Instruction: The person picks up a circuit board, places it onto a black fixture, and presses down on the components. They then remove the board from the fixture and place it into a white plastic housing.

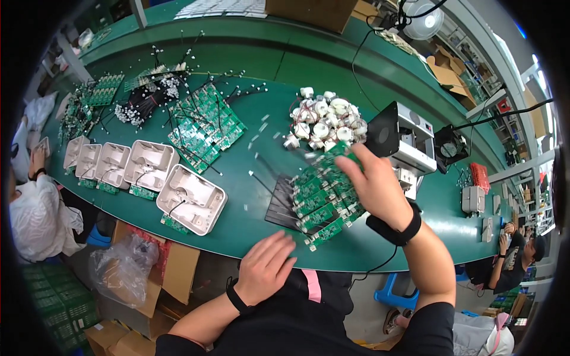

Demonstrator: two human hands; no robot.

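My right hand (375, 183) grips the far edge of a panel of green circuit boards (317, 204), thumb and fingers closed on it. The panel stands tilted above the table, and thin black wires show along its left side. A dark flat mat (279, 207) lies partly hidden under it. At the table's front edge rests my left hand (267, 266), its fingers stretched out and holding nothing. Left of the panel, several small pale bits (256, 137) are scattered on the green tabletop.
White round parts with wires (326, 118) are heaped at the back. A white-and-black machine (409, 139) stands right. To the left lie stacked circuit boards (205, 127) and a row of white housings (191, 199). Co-workers (44, 207) sit at both sides.
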